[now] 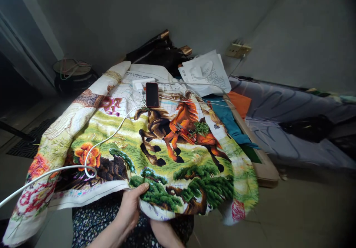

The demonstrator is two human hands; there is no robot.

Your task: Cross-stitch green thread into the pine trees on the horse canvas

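A large cross-stitch cloth [116,129] showing running horses, green trees and flowers lies spread across my lap and a board. My left hand [132,203] grips its near edge, thumb on top over the stitched green tree. My right hand [162,231] goes under the same edge just to the right; only the wrist shows and the fingers are hidden by the cloth. Small red-handled scissors [182,129] and a bundle of green thread [201,128] rest on the orange horse.
A dark phone [152,94] and a white charger [143,83] lie on the cloth's far part, with a white cable [83,166] looping left. Behind are a white bag [205,71], a black bag [158,51], a wall socket [238,49]. Grey bedding [292,103] lies right.
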